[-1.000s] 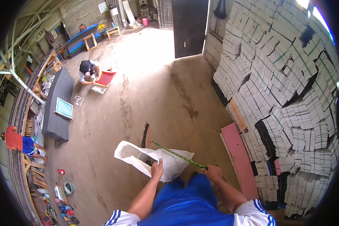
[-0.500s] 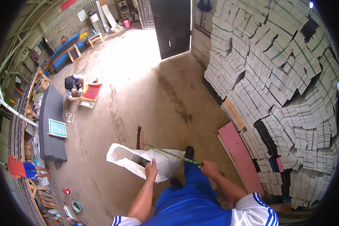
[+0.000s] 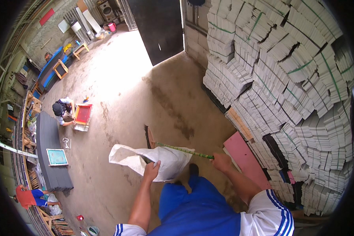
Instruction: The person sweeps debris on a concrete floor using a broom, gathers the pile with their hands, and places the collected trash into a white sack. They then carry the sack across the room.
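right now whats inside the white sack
The white sack gapes at its mouth by the left hand, showing only dark shadow. The green broom handle, held by the right hand, crosses over it. Any contents are hidden by the sack's cloth.

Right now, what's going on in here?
A person in blue shorts holds a white sack open with the left hand and grips a broom's green handle with the right hand, its bristle head on the concrete floor by the sack's mouth. Farther off, another person crouches over a red frame.
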The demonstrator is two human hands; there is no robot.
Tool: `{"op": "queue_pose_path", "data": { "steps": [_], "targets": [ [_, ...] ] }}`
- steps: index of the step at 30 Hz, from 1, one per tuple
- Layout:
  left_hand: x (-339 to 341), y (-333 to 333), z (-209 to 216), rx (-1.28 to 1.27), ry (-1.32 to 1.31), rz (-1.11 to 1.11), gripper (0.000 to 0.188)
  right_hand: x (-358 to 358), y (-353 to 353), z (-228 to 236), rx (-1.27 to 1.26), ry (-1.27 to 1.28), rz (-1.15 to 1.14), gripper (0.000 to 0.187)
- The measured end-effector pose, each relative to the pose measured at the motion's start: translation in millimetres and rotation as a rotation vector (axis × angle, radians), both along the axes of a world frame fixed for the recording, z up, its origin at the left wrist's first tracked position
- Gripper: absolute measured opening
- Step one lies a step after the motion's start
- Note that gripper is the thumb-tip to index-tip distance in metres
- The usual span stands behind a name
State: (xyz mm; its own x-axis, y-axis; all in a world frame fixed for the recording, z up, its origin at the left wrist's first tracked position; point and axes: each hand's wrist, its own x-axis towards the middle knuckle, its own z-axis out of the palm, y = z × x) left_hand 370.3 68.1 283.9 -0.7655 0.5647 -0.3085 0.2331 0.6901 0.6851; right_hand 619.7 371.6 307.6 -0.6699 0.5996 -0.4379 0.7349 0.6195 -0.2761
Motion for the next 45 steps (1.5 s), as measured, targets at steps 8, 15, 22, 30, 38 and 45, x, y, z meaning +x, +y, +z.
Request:
{"op": "queue_pose_path", "data": {
  "steps": [8, 15, 22, 30, 38, 45],
  "targets": [
    [-89.3, 136.3, 9.8, -0.027, 0.076, -0.422, 0.046, -59.5, 77.0, -6.7, 0.260, 0.023, -0.094, 0.027],
    [-149.5, 260.1, 6.4, -0.166, 0.184, -0.656, 0.044, -70.6, 157.2, 0.0, 0.381, -0.172, -0.267, 0.019],
    [-175.2, 394.7, -5.3, -0.196, 0.330, -0.868, 0.038, -46.1, 244.1, 0.1, 0.441, -0.194, -0.279, 0.015],
    [-203.4, 524.5, -25.9, -0.256, 0.450, -1.251, 0.032, -41.7, 379.3, -53.1, 0.451, -0.272, -0.007, 0.014],
    [-184.9, 577.5, -66.5, -0.230, 0.587, -1.476, 0.021, -63.2, 458.0, -129.0, 0.371, -0.514, 0.236, 0.016],
    [-156.7, 569.3, -130.7, -0.345, 0.483, -1.372, 0.019, -69.0, 469.5, -160.0, 0.405, -0.468, 0.239, 0.021]
  ]
}}
